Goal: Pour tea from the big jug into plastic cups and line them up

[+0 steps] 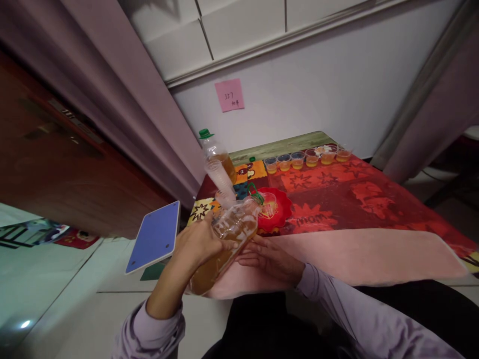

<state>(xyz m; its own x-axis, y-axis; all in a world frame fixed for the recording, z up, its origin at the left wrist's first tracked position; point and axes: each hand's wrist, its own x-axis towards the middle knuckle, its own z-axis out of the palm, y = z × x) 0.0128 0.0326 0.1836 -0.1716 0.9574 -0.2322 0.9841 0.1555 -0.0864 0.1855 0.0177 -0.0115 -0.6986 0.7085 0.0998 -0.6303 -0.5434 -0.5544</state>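
A large clear bottle of amber liquid (pixel 234 226) is tilted, its neck pointing up and right over a red scalloped plate (pixel 285 209). My left hand (pixel 200 242) wraps round the bottle's body from the left. Under its right side, my right hand (pixel 271 259) supports it with the fingers against the plastic. A green handle ring (pixel 255 193) sits at the bottle's neck. On the red plate stands a clear cup, partly hidden by the neck. Behind the bottle leans a stack of clear plastic cups (pixel 220 177).
Another bottle with a green cap (pixel 226 162) stands at the back left. Several small cups of amber liquid (pixel 298 160) line the table's back edge, near a loose green cap (pixel 252 159). A blue board (pixel 155 237) lies left of the table; a pink note (pixel 229 95) hangs on the wall.
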